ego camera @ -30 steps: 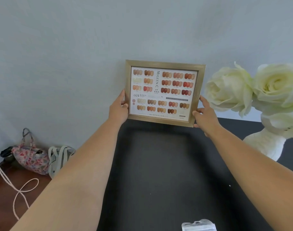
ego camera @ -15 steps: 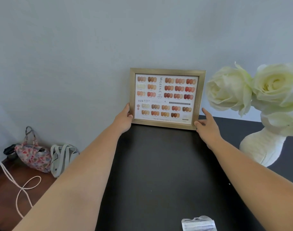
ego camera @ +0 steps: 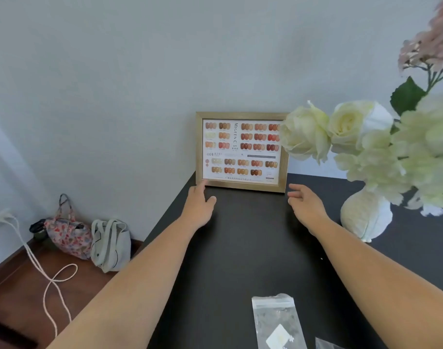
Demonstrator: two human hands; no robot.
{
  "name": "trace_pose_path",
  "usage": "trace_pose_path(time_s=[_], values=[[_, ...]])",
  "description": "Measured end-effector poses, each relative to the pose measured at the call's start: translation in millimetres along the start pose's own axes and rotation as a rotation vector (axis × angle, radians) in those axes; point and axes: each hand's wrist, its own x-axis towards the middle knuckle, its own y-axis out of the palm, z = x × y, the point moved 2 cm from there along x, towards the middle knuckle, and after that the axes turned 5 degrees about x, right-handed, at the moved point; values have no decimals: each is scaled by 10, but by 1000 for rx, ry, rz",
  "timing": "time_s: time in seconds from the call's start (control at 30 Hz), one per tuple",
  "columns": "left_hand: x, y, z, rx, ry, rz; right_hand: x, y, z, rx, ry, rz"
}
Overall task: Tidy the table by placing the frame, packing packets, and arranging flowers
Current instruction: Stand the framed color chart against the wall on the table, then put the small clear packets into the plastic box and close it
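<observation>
standing frame [ego camera: 241, 152] now released; right hand [ego camera: 306, 206] off; left hand [ego camera: 199, 203] touching

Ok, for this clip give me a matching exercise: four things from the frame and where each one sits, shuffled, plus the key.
Things:
1. frame
2. clear packet
3. white vase
4. floral bag

Places:
A. on the floor by the wall
B. near edge of the table
C. upright at the table's far edge, against the wall
D. on the table's right side, holding flowers

Pairs: 1-C, 2-B, 3-D, 4-A
</observation>
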Motion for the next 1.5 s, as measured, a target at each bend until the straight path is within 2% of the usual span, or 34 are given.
trace_pose_path(time_s=[0.13,0.27,0.47,0.53,0.6,0.67,0.77,0.87,0.93,1.0,1.1,1.27,1.4,1.5], values=[[-379,145,-169,-82,63,49,-160,-78,-43,-5,-50,85],[-883,197,-327,-149,140,216,-389,-217,-52,-64,-81,228],[-1602,157,-506,30,310,473,-965,-583,-36,-182,-69,508],[-1773,123,-572,169,348,581,-1206,-731,-12,-237,-56,599],[-1920,100,-603,318,352,684,-1482,-856,28,-328,-64,670],[-2042,108,-606,391,348,716,-1769,-937,63,-472,-120,695],[-2166,160,-607,364,343,654,-2200,-963,67,-730,-244,707],[-2236,176,-612,246,265,617,-2505,-937,11,-954,-298,663],[-2284,189,-613,199,236,621,-2606,-919,-22,-996,-301,608],[-2328,215,-604,161,221,593,-2652,-917,-47,-906,-273,573],[-2384,271,-603,54,182,466,-2660,-959,-66,-760,-236,564],[-2489,381,-686,-252,96,260,-2644,-1039,-126,-621,-245,556],[-2624,516,-874,-499,80,214,-2694,-1193,-164,-476,-327,508],[-2694,636,-1081,-539,97,240,-2771,-1443,-156,-435,-362,543]])
